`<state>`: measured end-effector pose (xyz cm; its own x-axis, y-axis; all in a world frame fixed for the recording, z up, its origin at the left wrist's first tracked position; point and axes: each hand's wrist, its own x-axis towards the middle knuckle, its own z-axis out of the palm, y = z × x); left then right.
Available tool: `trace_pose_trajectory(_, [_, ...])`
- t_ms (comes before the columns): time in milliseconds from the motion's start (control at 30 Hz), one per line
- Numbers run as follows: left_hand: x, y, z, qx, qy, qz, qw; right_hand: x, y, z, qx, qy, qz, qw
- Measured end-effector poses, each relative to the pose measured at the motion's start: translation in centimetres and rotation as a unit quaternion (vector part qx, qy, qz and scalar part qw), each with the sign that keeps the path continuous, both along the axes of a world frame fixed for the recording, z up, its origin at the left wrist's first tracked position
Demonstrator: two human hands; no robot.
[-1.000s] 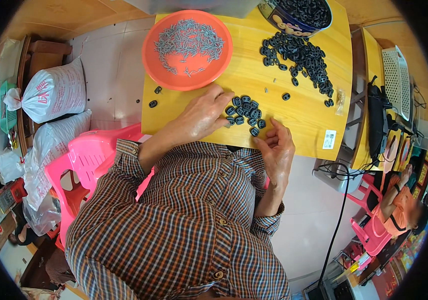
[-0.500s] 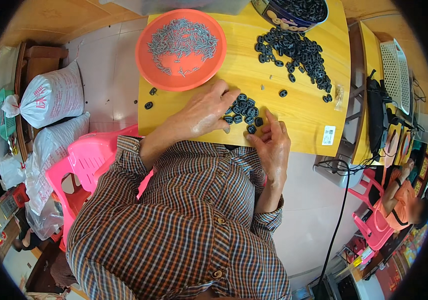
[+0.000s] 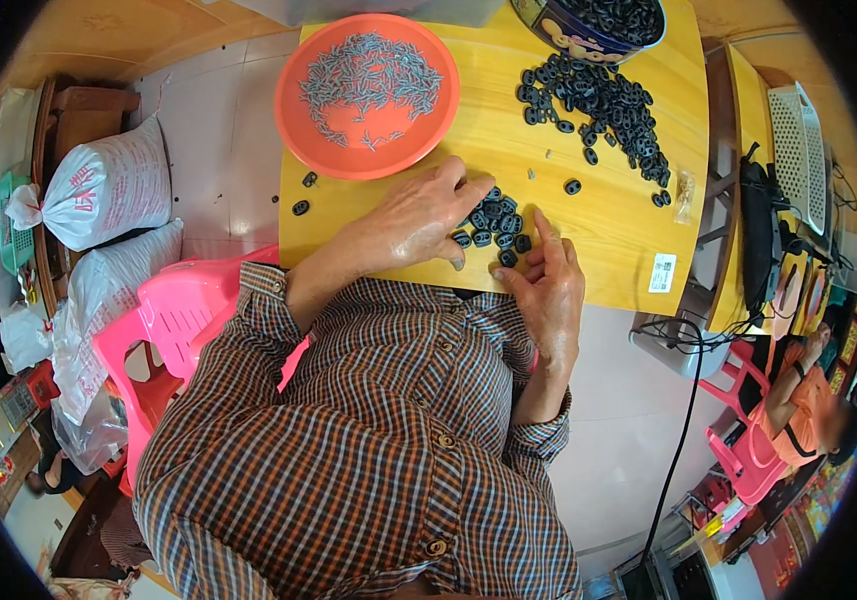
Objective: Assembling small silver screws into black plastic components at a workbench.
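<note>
A small pile of black oval two-hole pieces (image 3: 493, 217) lies near the front edge of the yellow table (image 3: 468, 110). On its left rests my left hand (image 3: 418, 222), thumb and fingers apart, the fingertips touching the pile's edge. My right hand (image 3: 550, 280) is on the other side, with its thumb and index finger spread around the nearest pieces. Neither hand lifts anything. Beyond my left hand stands an orange bowl (image 3: 298, 140) holding many small silvery screw-like pieces (image 3: 373, 75).
A larger heap of black pieces (image 3: 598, 110) spreads below a round tin (image 3: 583, 40) at the far right. One black piece (image 3: 572, 187) lies apart. A pink chair (image 3: 183, 305) and white sacks (image 3: 113, 185) are at left. A person (image 3: 798, 405) sits at far right.
The whole view has shifted slightly. Both hands stay around the small pile in almost the same pose, and the pieces look barely moved.
</note>
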<state>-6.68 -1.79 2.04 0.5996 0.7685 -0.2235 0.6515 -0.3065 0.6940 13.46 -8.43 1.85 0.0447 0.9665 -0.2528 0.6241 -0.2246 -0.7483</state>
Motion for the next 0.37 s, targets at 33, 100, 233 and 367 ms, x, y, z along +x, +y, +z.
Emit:
trace_pose_trajectory(33, [0.1, 0.1, -0.1, 0.002, 0.004, -0.005, 1.000, 0.0, 0.0, 0.0, 0.000, 0.000, 0.000, 1.000])
trace_pose_trajectory(100, [0.2, 0.2, -0.1, 0.007, 0.007, -0.007, 1.000, 0.0, 0.2, 0.1, 0.003, -0.045, 0.021, 0.999])
trace_pose_trajectory(233, [0.4, 0.1, 0.2, -0.013, 0.012, -0.011, 1.000, -0.3, 0.7, 0.6, 0.009, -0.065, 0.040, 0.997])
trace_pose_trajectory(367, [0.5, -0.1, -0.3, -0.009, -0.003, -0.042, 0.999, -0.4, 1.1, 0.4, -0.022, -0.094, 0.065, 0.993])
